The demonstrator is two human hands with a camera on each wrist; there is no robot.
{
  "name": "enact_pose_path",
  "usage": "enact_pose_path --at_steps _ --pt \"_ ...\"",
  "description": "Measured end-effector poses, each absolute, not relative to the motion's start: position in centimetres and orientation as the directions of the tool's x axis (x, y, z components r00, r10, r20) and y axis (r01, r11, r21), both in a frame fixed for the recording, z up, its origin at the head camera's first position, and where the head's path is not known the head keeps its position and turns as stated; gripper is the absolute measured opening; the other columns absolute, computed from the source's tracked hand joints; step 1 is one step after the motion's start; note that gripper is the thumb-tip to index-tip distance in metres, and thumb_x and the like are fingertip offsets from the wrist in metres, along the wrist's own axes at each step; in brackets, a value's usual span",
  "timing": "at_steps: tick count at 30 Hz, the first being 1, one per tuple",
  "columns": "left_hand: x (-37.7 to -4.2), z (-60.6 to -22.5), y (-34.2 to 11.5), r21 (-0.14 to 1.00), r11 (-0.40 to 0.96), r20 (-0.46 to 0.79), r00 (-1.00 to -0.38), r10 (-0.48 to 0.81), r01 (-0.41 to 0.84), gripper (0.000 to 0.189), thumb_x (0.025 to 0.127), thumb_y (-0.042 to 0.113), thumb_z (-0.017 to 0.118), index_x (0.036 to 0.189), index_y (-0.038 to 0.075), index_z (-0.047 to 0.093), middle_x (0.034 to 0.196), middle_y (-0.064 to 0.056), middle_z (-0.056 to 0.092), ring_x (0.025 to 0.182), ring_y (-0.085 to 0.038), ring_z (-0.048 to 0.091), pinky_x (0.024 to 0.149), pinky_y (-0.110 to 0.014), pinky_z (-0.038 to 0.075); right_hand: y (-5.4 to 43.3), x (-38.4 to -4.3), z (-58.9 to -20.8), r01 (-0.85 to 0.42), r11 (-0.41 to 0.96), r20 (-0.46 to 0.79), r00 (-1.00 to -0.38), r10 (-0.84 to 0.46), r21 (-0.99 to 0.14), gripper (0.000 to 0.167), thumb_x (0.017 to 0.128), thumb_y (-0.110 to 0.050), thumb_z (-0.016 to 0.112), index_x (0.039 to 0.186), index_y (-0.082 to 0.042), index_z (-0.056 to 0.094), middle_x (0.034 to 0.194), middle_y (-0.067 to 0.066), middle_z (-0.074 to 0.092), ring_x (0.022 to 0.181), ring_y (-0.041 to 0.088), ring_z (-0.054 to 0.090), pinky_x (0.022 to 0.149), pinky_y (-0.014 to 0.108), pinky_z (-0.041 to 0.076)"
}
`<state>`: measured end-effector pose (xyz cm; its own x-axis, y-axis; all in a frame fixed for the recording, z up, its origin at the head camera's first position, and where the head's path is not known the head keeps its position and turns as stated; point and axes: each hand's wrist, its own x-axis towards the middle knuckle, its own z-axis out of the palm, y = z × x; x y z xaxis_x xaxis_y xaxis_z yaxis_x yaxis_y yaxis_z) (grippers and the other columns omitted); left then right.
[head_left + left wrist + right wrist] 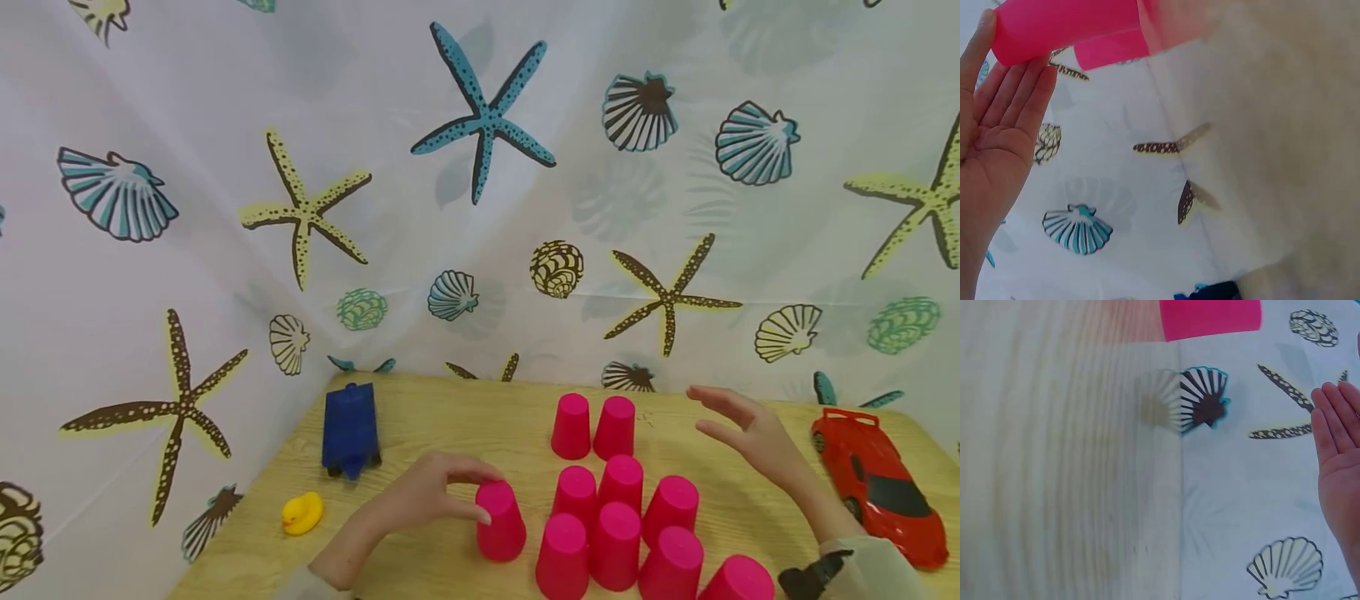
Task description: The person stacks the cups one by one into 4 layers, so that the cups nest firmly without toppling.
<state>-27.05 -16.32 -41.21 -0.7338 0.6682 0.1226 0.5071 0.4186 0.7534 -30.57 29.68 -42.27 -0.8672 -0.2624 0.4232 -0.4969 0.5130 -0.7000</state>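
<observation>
A pink plastic cup (pixel 500 525), narrow end up, stands on the wooden table left of the other cups. Thumb and fingers of my left hand (pixel 431 500) hold it near its top. In the left wrist view that cup (pixel 1066 28) lies between the thumb and the fingers of the left hand (pixel 1004 137). To its right stand several more upturned pink cups (pixel 617 546) in a close cluster. Two pink cups (pixel 572 427) stand farther back. My right hand (pixel 753 433) is raised over the table's right side, fingers extended and apart from the cups, holding nothing.
At the back left is a dark blue toy vehicle (pixel 350 429), with a yellow rubber duck (pixel 302 512) nearer me. A red toy car (pixel 877 483) stands at the right edge beside the right forearm. A curtain (pixel 510 242) with starfish and shells hangs behind the table.
</observation>
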Motion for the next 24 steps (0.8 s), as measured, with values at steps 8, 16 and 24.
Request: enact_pose_path --at_steps 8,16,24 --pt "-27.7 -37.3 -17.8 0.700 0.475 0.264 -0.811 0.522 0.534 0.050 0.081 0.033 0.079 0.125 0.014 0.066 0.121 -0.003 0.071 0.115 -0.022 0.067 0.098 -0.035 0.055 31.9 -25.6 -41.4 -0.547 0.459 0.468 -0.837 -0.283 -0.700 0.046 0.093 -0.001 0.062 0.138 -0.003 0.052 0.129 -0.029 0.057 0.117 -0.017 0.052 0.086 0.006 0.049" --pt "-30.0 -33.6 -14.9 0.623 0.439 0.466 -0.758 0.457 0.647 0.049 0.080 0.024 0.081 0.125 0.013 0.066 0.121 -0.005 0.071 0.114 -0.022 0.068 0.095 -0.034 0.057 33.2 -21.8 -42.0 -0.673 0.342 0.534 -0.734 -0.420 -0.656 0.050 0.083 0.019 0.061 0.132 0.008 0.053 0.134 -0.019 0.060 0.121 -0.009 0.054 0.095 0.004 0.045" --pt "-32.0 -32.6 -10.0 0.663 0.297 0.546 -0.715 0.437 0.687 0.047 0.082 0.019 0.079 0.126 0.009 0.065 0.119 -0.007 0.071 0.113 -0.022 0.067 0.095 -0.032 0.056 33.0 -19.4 -42.2 -0.677 0.416 0.472 -0.728 -0.497 -0.607 0.055 0.081 0.009 0.070 0.133 -0.004 0.057 0.131 -0.017 0.063 0.117 -0.011 0.055 0.089 0.010 0.050"
